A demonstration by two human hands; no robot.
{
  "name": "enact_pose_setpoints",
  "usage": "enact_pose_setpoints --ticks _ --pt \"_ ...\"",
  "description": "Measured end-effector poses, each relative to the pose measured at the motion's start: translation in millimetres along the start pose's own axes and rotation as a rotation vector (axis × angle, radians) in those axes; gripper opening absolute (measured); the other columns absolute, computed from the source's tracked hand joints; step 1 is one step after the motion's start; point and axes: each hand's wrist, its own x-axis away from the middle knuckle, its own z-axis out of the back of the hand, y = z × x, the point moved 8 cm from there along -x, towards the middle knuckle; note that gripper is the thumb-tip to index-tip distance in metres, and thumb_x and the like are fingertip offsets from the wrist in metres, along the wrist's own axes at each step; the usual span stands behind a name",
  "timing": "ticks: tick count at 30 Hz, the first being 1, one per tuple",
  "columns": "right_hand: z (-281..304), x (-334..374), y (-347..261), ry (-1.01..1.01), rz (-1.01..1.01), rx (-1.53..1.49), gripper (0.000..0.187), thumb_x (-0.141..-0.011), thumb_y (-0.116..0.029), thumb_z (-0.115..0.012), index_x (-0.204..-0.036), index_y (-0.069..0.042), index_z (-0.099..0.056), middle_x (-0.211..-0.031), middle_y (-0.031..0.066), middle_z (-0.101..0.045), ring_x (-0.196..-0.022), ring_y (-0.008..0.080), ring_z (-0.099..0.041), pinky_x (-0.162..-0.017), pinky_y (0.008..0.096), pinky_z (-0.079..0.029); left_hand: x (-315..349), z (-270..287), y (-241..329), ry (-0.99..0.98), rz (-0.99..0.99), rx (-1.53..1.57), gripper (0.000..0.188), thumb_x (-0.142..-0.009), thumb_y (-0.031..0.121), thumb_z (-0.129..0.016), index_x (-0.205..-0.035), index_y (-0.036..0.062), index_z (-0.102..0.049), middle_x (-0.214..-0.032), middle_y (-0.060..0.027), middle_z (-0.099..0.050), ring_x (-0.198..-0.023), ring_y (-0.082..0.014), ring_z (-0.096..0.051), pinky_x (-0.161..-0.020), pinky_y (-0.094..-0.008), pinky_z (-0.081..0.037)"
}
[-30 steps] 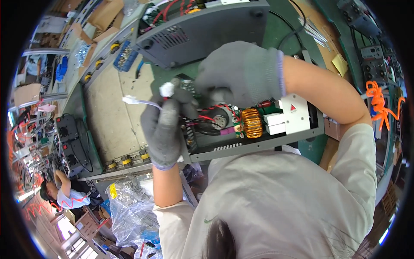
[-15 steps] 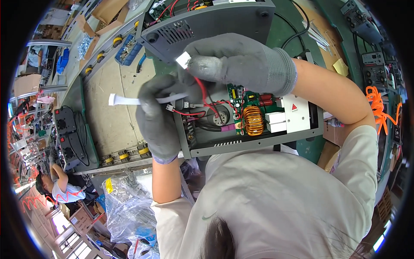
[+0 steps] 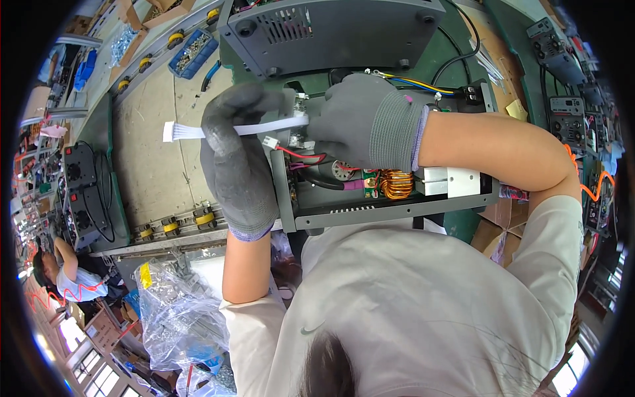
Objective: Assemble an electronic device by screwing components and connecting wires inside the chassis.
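Observation:
My left hand [image 3: 239,159], in a grey glove, is closed at the left end of an open metal chassis [image 3: 390,217]. A white ribbon cable [image 3: 271,126] passes under one of its fingers, and the cable's white connector [image 3: 170,132] sticks out to the left. My right hand [image 3: 354,122], gloved too, is curled low over the chassis beside the cable's other end; its fingertips and whatever they hold are hidden. Between the hands, a small white plug [image 3: 270,142] on red and black wires hangs loose. A copper-wound coil [image 3: 397,184] and a white plate [image 3: 463,182] show inside the chassis.
Another grey metal case [image 3: 337,36] stands just beyond the chassis. A blue tray of screws [image 3: 193,54] lies at the far left, near rollers [image 3: 170,226] along the bench. Clear plastic bags [image 3: 175,317] are at lower left. A co-worker [image 3: 69,274] is farther left.
My right hand has come down from above the chassis to its left end, and the white connector with red and black wires it held is out of sight. The left hand keeps the ribbon cable.

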Motion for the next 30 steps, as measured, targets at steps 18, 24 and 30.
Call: enact_pose_setpoints --ticks 18,24,30 --pt "-4 0 -5 0.033 0.050 0.039 0.019 -0.086 -0.025 -0.066 -0.090 -0.010 -0.076 -0.079 0.0129 -0.073 -0.081 0.0319 -0.074 -0.075 0.0465 -0.058 -10 -20 -7 -0.093 0.071 0.076 0.075 -0.107 0.063 -0.035 -0.137 -0.0022 -0.056 -0.134 -0.0184 -0.063 -0.119 -0.0252 -0.061 -0.105 -0.0363 -0.047" --pt "-2 0 -9 0.112 0.072 0.043 0.017 -0.083 -0.024 -0.067 -0.086 -0.010 -0.076 -0.076 0.0127 -0.072 -0.080 0.0317 -0.074 -0.074 0.0460 -0.058 -12 -20 -13 -0.219 0.117 0.028 0.074 -0.107 0.062 -0.036 -0.137 -0.0015 -0.058 -0.132 -0.0164 -0.062 -0.118 -0.0245 -0.060 -0.104 -0.0355 -0.046" --pt "-11 -6 -10 -0.014 0.038 0.106 0.015 -0.078 -0.026 -0.074 -0.087 -0.014 -0.074 -0.083 0.0066 -0.070 -0.090 0.0246 -0.069 -0.081 0.0422 -0.052 -13 -23 -15 -0.223 0.150 0.055 0.071 -0.107 0.059 -0.039 -0.138 -0.0016 -0.057 -0.134 -0.0166 -0.061 -0.121 -0.0240 -0.058 -0.106 -0.0354 -0.044"
